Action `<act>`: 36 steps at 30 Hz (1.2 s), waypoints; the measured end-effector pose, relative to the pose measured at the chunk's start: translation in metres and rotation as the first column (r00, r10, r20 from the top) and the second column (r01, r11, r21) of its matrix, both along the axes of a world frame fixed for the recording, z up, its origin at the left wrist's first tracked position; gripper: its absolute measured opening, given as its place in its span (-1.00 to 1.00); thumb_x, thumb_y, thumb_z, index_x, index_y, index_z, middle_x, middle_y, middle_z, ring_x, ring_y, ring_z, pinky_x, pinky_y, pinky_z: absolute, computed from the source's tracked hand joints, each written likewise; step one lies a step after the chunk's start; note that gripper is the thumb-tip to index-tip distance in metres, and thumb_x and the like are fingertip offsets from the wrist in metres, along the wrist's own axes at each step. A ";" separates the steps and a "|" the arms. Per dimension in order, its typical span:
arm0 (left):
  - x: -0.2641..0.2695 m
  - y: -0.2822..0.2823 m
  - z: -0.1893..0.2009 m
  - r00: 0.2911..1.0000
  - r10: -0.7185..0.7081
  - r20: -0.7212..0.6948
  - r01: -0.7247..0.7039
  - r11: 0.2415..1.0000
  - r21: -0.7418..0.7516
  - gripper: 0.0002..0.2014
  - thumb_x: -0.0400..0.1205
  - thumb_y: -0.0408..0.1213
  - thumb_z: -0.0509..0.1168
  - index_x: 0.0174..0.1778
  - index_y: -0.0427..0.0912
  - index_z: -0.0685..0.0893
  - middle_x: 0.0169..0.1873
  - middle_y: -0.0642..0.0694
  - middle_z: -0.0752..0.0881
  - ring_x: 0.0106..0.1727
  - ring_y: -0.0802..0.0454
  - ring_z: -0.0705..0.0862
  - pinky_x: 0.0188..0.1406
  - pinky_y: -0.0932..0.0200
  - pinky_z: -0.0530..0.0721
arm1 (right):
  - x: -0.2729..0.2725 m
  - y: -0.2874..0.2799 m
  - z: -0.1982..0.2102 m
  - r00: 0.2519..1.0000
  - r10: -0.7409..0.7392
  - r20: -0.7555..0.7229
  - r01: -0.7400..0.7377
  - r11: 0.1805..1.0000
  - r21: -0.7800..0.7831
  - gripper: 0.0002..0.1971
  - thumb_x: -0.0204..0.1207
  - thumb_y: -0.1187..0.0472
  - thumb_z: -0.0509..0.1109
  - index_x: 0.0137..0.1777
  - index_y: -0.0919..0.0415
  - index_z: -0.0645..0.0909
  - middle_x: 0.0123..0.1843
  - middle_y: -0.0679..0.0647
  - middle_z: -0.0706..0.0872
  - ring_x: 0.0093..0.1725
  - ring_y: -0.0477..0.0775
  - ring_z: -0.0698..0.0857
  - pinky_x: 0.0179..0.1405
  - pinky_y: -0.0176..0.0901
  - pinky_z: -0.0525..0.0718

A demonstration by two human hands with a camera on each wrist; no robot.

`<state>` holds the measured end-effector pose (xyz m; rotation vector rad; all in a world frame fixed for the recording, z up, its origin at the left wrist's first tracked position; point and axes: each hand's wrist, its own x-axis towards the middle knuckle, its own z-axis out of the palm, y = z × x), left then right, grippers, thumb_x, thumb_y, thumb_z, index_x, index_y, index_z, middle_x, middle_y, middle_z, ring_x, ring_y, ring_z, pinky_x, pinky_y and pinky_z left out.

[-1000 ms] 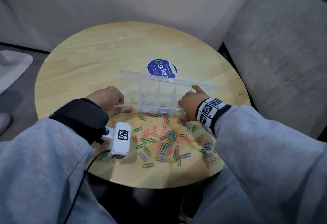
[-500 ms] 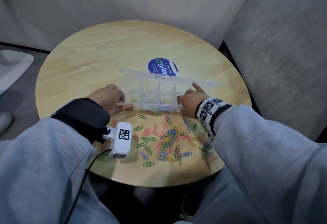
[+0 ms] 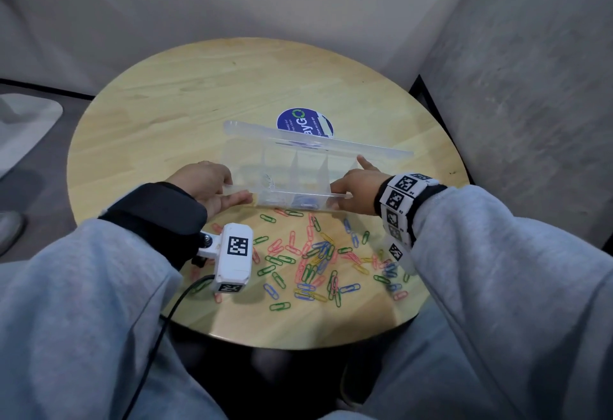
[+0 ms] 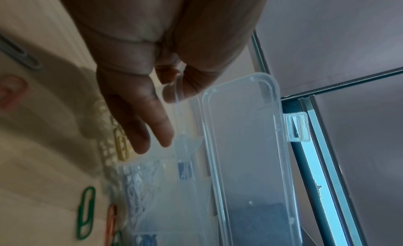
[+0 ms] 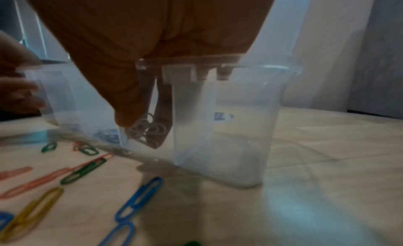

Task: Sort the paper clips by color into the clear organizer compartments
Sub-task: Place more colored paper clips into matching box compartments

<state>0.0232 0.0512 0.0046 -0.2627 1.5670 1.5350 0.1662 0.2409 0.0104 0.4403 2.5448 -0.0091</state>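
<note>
The clear organizer (image 3: pixel 278 167) stands on the round wooden table (image 3: pixel 166 104) with its lid (image 3: pixel 318 145) open at the back, tipped toward me. My left hand (image 3: pixel 212 184) pinches its left end, thumb below the rim. My right hand (image 3: pixel 356 187) grips the right end of the near rim, index finger sticking out. Whitish clips (image 3: pixel 268 184) and blue clips (image 3: pixel 303 200) lie against the near wall inside. Loose coloured paper clips (image 3: pixel 318 253) are scattered in front of the box. In the wrist views, the left hand (image 4: pixel 165 87) pinches the organizer (image 4: pixel 244 146), and the right hand (image 5: pixel 152 77) curls over the organizer (image 5: pixel 229 129).
A round blue sticker (image 3: pixel 303 122) lies on the table behind the lid. The white wrist camera (image 3: pixel 234 253) hangs over the left side of the clip pile. A grey wall panel (image 3: pixel 530 87) rises close on the right. Bare wood stretches behind and left of the box.
Both hands keep their hold on the organizer. It has shifted slightly away from the clip pile and tips more toward me.
</note>
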 end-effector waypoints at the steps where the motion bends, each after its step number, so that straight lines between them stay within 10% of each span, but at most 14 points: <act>1: 0.000 0.000 0.000 0.999 0.016 0.029 -0.016 1.000 -0.010 -0.87 0.66 -0.59 -0.05 0.09 -0.39 0.28 0.00 -0.37 0.33 0.06 -0.51 0.65 -0.66 0.16 0.69 | 0.001 0.001 0.000 1.000 -0.010 -0.011 0.010 0.999 -0.031 -0.76 0.66 -0.01 0.09 0.04 0.02 0.57 0.02 0.03 0.68 0.40 0.00 0.50 0.64 0.08 -0.37; 7: 0.002 0.001 0.001 0.993 0.066 0.094 -0.067 0.998 0.004 -0.78 0.67 -0.58 -0.05 0.23 -0.45 0.21 -0.02 -0.37 0.35 0.27 -0.53 0.57 -0.62 0.13 0.71 | 0.004 -0.004 0.007 0.996 -0.061 -0.058 0.053 0.989 -0.137 -0.78 0.65 0.00 0.15 -0.25 -0.17 0.45 -0.05 -0.12 0.64 0.23 -0.03 0.59 0.65 0.07 -0.34; 12: 0.003 0.002 0.001 0.992 0.085 0.097 -0.088 0.996 0.031 -0.65 0.67 -0.59 -0.08 0.40 -0.46 0.17 0.40 -0.33 0.27 0.32 -0.53 0.54 0.10 0.01 0.65 | 0.006 -0.005 0.019 0.986 -0.100 -0.131 0.075 0.980 -0.183 -0.81 0.61 -0.02 0.24 0.03 0.01 0.64 0.07 -0.05 0.76 0.23 -0.12 0.63 0.62 -0.07 -0.41; 15: 0.005 0.002 0.002 0.994 0.062 0.095 -0.066 0.997 0.035 -0.69 0.68 -0.58 -0.08 0.35 -0.38 0.21 0.24 -0.37 0.36 0.31 -0.52 0.56 -0.07 0.07 0.73 | 0.007 -0.007 0.018 0.989 -0.095 -0.116 0.074 0.983 -0.170 -0.87 0.63 0.03 0.22 -0.07 -0.01 0.57 -0.29 -0.15 0.62 -0.21 -0.22 0.62 0.65 -0.02 -0.36; 21: 0.003 0.000 0.002 0.992 0.076 0.098 -0.078 0.997 0.016 -0.61 0.68 -0.58 -0.08 0.46 -0.42 0.17 0.48 -0.44 0.24 0.28 -0.48 0.60 0.05 0.05 0.68 | 0.013 -0.012 0.018 0.968 -0.138 -0.208 0.095 0.974 -0.204 -0.73 0.64 0.09 0.23 0.23 0.15 0.63 -0.12 0.00 0.66 0.03 -0.02 0.63 0.64 -0.09 -0.30; 28: 0.002 -0.003 0.000 0.994 0.034 0.107 -0.033 0.999 -0.008 -0.62 0.66 -0.58 -0.08 0.42 -0.43 0.17 0.48 -0.46 0.27 0.26 -0.47 0.61 -0.65 0.14 0.69 | 0.020 -0.005 0.013 0.888 -0.238 -0.393 0.096 0.933 -0.347 -0.84 0.50 0.15 0.44 0.02 0.18 0.73 -0.32 -0.27 0.55 -0.29 -0.25 0.54 0.62 -0.19 -0.06; 32: 0.002 -0.003 0.001 0.993 0.014 0.121 -0.016 1.000 0.014 -0.63 0.67 -0.57 -0.09 0.42 -0.40 0.18 0.49 -0.44 0.26 0.28 -0.48 0.59 -0.65 0.14 0.69 | 0.020 -0.003 0.011 0.840 -0.351 -0.413 0.160 0.889 -0.430 -0.92 0.37 0.14 0.56 -0.17 0.08 0.75 -0.33 -0.20 0.60 -0.28 -0.17 0.57 0.20 -0.24 0.51; 36: 0.000 -0.002 -0.001 0.990 0.024 0.139 -0.026 1.000 0.017 -0.54 0.67 -0.57 -0.09 0.52 -0.44 0.09 0.53 -0.43 0.22 0.31 -0.49 0.57 -0.59 0.15 0.72 | 0.020 -0.005 0.010 0.795 -0.462 -0.393 0.203 0.813 -0.545 -0.80 0.32 0.20 0.59 -0.40 -0.02 0.64 -0.32 -0.04 0.65 -0.28 -0.06 0.54 -0.10 -0.25 0.53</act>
